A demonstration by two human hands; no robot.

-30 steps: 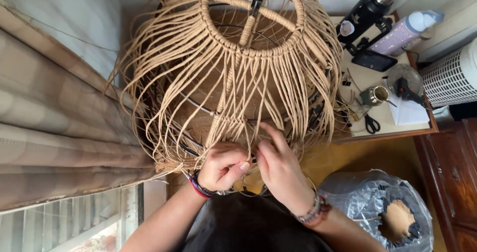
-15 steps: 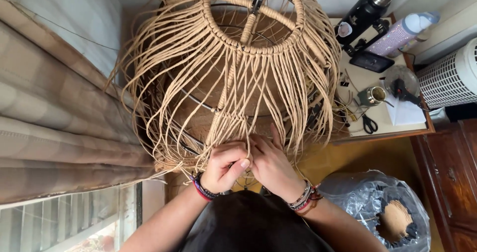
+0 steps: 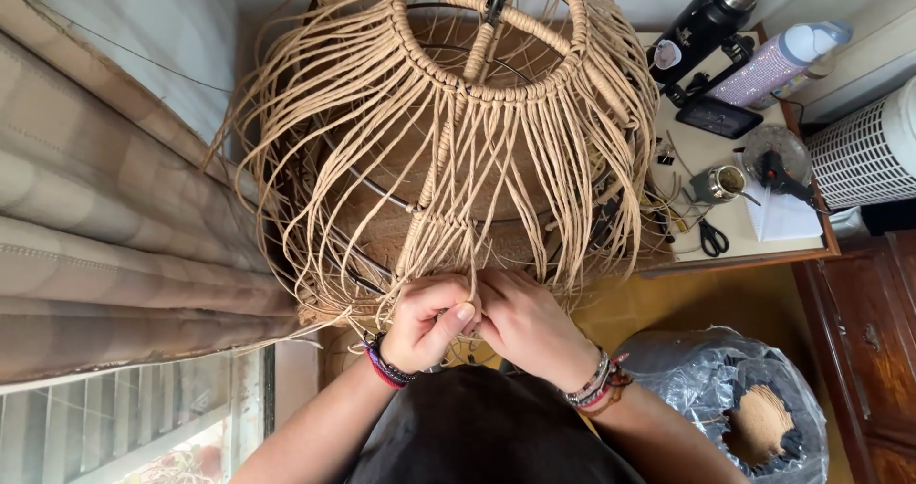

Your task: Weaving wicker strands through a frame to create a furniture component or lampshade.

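**Knotting cord low on the hanging frame**

My left hand (image 3: 431,324) and right hand (image 3: 523,324) meet at the lower edge of the macramé lampshade (image 3: 448,150), which hangs in front of me beside the curtain (image 3: 114,226). Fingers of both hands are pinched narrow on tan cords (image 3: 468,298), thumb tips nearly touching each other.

The cord looks soft, light and limp, slightly fuzzy, so I judge it grips well and will not slip. Loose strands fan out and tangle easily. The wire rings (image 3: 382,193) under the cords seem stiff; the whole piece probably swings if tugged hard. Best hold: close to the knot, between thumb and forefinger, with pull kept short.

To my right, a tabletop (image 3: 754,241) carries scissors (image 3: 711,239), a black flask (image 3: 711,21) and a glittery bottle (image 3: 773,64). A cord spool in plastic wrap (image 3: 754,417) sits on the floor.
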